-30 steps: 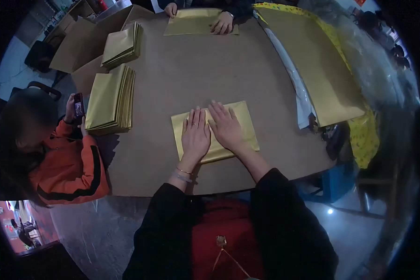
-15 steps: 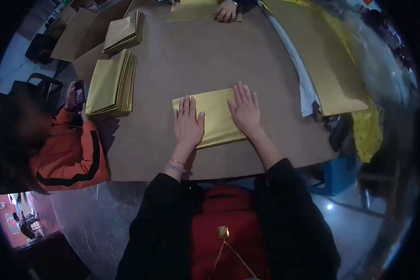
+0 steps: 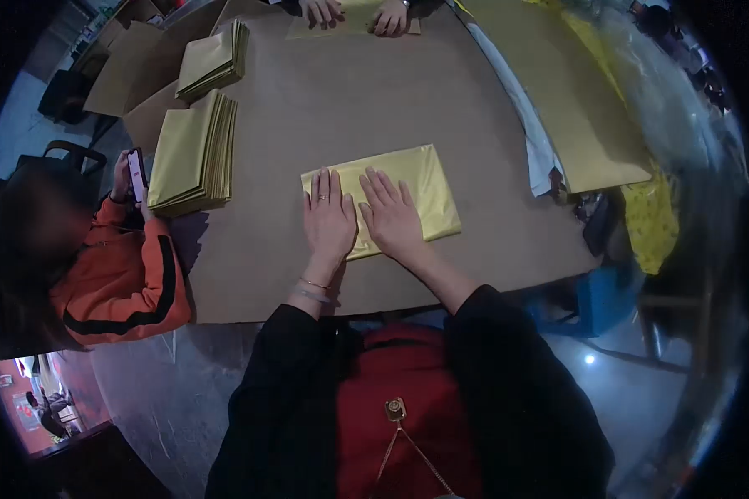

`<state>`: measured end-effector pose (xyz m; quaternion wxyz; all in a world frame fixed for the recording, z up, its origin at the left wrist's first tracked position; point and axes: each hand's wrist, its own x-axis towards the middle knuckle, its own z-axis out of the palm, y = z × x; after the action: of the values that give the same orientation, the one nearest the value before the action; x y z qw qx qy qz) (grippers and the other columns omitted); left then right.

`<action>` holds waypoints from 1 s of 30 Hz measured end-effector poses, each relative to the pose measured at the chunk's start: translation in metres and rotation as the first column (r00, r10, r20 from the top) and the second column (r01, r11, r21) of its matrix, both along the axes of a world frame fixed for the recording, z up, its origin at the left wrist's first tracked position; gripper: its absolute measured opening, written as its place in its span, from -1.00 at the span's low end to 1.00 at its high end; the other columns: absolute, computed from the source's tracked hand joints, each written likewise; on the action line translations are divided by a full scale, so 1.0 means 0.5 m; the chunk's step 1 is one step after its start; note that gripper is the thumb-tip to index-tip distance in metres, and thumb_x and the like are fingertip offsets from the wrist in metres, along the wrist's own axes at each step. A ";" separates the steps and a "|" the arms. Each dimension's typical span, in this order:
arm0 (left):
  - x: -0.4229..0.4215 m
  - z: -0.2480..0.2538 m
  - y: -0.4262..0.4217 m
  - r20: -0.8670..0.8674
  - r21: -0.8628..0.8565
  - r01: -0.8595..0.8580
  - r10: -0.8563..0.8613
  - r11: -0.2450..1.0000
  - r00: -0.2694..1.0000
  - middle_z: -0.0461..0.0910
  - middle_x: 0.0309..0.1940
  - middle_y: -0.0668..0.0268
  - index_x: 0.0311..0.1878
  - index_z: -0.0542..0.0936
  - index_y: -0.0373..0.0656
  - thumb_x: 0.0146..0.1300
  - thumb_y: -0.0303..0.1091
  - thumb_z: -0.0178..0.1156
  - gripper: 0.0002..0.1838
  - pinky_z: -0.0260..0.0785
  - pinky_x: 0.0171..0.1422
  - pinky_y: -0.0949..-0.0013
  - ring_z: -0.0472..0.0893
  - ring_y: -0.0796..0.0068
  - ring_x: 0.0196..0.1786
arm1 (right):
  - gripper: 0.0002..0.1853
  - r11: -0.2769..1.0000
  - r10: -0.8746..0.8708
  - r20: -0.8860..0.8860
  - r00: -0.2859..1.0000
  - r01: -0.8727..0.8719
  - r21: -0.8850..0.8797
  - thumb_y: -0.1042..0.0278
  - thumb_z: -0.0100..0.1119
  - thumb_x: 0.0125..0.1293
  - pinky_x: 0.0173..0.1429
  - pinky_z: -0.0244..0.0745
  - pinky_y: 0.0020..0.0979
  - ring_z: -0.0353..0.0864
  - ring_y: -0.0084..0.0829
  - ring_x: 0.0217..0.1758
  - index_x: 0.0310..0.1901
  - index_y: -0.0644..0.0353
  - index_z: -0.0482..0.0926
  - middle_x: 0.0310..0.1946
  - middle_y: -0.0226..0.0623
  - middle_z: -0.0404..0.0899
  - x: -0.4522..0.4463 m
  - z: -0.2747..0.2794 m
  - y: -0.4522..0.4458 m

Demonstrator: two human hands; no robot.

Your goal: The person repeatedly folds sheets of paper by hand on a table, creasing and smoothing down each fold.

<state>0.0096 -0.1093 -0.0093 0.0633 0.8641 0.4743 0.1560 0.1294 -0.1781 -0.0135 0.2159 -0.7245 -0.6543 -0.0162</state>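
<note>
A folded sheet of shiny gold paper [image 3: 435, 187] lies flat on the brown tabletop in front of me. My left hand [image 3: 329, 220] rests palm down on its left part, fingers stretched out, with a ring on one finger. Close beside it, my right hand [image 3: 393, 218] is spread flat over the middle of the paper. The paper's right part is uncovered, while its lower left part is hidden under my hands. Neither hand grips anything.
Two stacks of folded gold paper, a near stack [image 3: 193, 154] and a far stack [image 3: 214, 60], stand at the left. A person in orange [image 3: 125, 279] holds a phone [image 3: 136, 175] there. Large gold sheets [image 3: 587, 108] lie at right. Across the table, another person's hands [image 3: 389, 17] touch gold paper.
My right hand has slid left across the paper, from its right side to the middle, near my left hand. Across the table, a second hand of the other person has come into view.
</note>
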 end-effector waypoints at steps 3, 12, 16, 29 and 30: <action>-0.001 -0.005 0.002 0.015 0.018 -0.001 0.001 1.000 1.000 0.14 0.41 0.12 0.37 0.21 -0.26 0.40 -0.13 -0.23 -0.44 -0.11 0.50 0.03 0.07 0.19 0.47 | -0.46 0.999 -0.017 0.010 1.000 0.017 -0.044 0.12 -0.18 0.42 0.47 -0.03 -0.10 0.06 -0.29 0.48 0.36 0.17 0.18 0.42 -0.26 0.09 0.053 -0.004 -0.020; -0.002 -0.001 -0.003 0.090 0.093 -0.020 0.011 0.995 0.996 0.15 0.36 -0.01 0.33 0.20 -0.37 0.36 -0.18 -0.14 -0.43 -0.08 0.48 -0.03 0.09 0.03 0.44 | -0.46 0.994 -0.103 0.102 0.989 0.107 -0.034 0.06 -0.28 0.45 0.50 -0.11 -0.08 0.06 -0.30 0.48 0.34 0.21 0.20 0.40 -0.25 0.15 0.180 -0.018 -0.058; 0.025 0.029 -0.025 0.039 0.192 0.217 -0.228 0.957 0.973 0.18 0.34 -0.02 0.31 0.23 -0.34 0.34 -0.18 -0.10 -0.43 -0.11 0.48 -0.03 0.08 0.06 0.45 | -0.45 0.992 -0.122 0.146 0.982 0.127 -0.025 0.04 -0.26 0.45 0.51 -0.16 -0.07 0.05 -0.31 0.48 0.34 0.21 0.21 0.39 -0.24 0.16 0.177 -0.018 -0.058; 0.032 -0.001 -0.064 0.167 -0.019 0.018 -0.015 1.000 0.986 0.11 0.38 -0.10 0.35 0.14 -0.42 0.33 -0.07 -0.07 -0.31 -0.14 0.50 0.00 0.06 0.01 0.46 | -0.47 0.989 -0.136 0.141 0.981 0.144 -0.046 0.04 -0.28 0.45 0.49 -0.13 -0.04 0.08 -0.30 0.47 0.34 0.16 0.23 0.40 -0.25 0.15 0.176 -0.016 -0.056; 0.010 0.006 -0.059 0.169 -0.030 -0.001 0.006 1.000 0.986 0.10 0.38 -0.11 0.36 0.12 -0.43 0.34 -0.06 -0.07 -0.30 -0.16 0.50 -0.01 0.04 -0.01 0.46 | -0.46 0.988 -0.139 0.155 0.978 0.147 -0.040 0.04 -0.28 0.45 0.50 -0.14 -0.05 0.08 -0.30 0.47 0.34 0.16 0.22 0.40 -0.26 0.15 0.176 -0.016 -0.057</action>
<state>0.0144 -0.1386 -0.0062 0.1161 0.8458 0.4711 0.2218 0.2175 -0.2066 -0.0216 0.1451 -0.7718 -0.6151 -0.0699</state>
